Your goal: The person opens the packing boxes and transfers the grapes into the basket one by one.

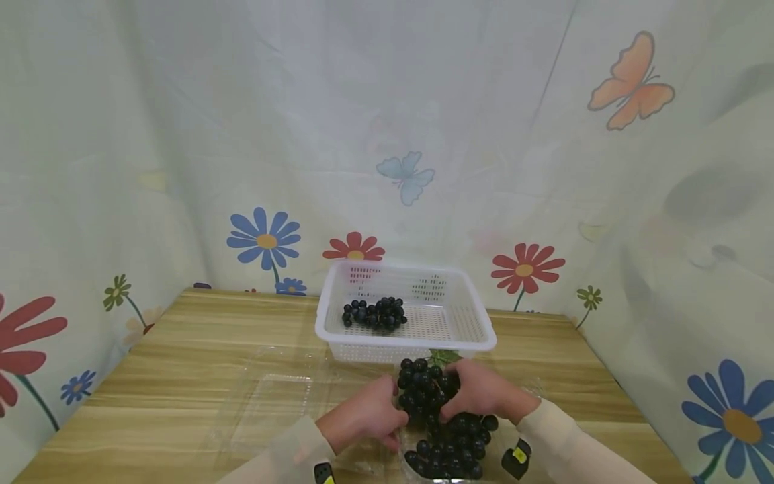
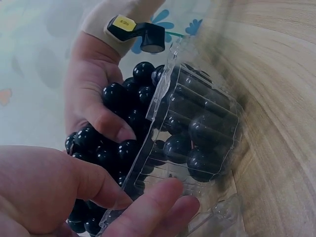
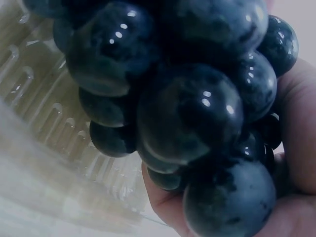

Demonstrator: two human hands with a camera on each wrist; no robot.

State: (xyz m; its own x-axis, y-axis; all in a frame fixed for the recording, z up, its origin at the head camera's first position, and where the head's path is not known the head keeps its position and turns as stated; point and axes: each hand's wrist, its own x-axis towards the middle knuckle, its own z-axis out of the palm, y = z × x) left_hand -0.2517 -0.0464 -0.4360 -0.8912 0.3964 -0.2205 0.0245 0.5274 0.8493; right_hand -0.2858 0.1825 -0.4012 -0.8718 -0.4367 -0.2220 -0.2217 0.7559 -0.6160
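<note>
A bunch of dark grapes [image 1: 423,386] hangs partly over a clear plastic clamshell container [image 2: 168,143] on the table. My right hand [image 1: 482,391] grips this bunch, thumb and fingers around its side; up close in the right wrist view the grapes [image 3: 190,113] cover most of the fingers. More dark grapes [image 1: 450,454] lie inside the container's front part. On the left, my left hand [image 1: 371,411] pinches the container's rim, its thumb on one side of the wall and fingers [image 2: 148,210] on the other. Some of the container is hidden behind hands and grapes.
Behind the hands stands a white perforated plastic basket [image 1: 405,341] with another bunch of dark grapes [image 1: 376,314] in it. An open clear plastic container [image 1: 272,396] lies left on the wooden table [image 1: 151,396]. A green leaf [image 1: 443,357] shows by the basket's front. A flowered curtain [image 1: 338,121] encloses the table.
</note>
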